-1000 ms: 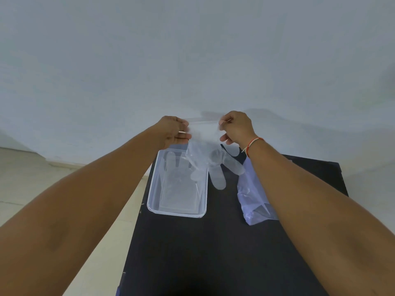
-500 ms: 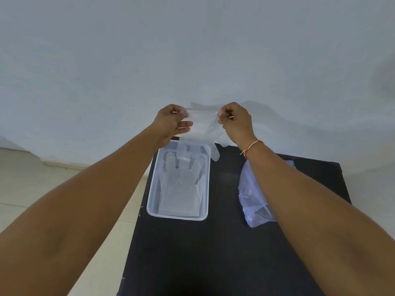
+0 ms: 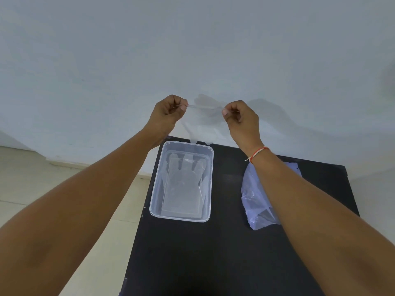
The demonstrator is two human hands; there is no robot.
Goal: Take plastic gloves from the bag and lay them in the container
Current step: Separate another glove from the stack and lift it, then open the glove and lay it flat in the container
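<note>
A thin clear plastic glove [image 3: 203,124] hangs stretched between my two hands, high above the far end of the black table [image 3: 230,242]. My left hand [image 3: 168,112] pinches the left corner of its cuff and my right hand [image 3: 239,116] pinches the right corner. The glove's fingers dangle just above the far rim of the clear rectangular container [image 3: 210,184]. Inside the container a clear glove [image 3: 183,180] lies flat, fingers pointing away from me. A bluish plastic bag [image 3: 256,195] lies crumpled on the table to the right, partly hidden under my right forearm.
A pale wall [image 3: 192,50] stands directly behind the table. The table's left edge drops to a light tiled floor [image 3: 42,184]. Dark tabletop stretches between the container and the bag and toward me.
Both hands have risen and moved farther out, lifting the glove from over the container's middle to above its far rim. My hands have drawn slightly wider apart.
</note>
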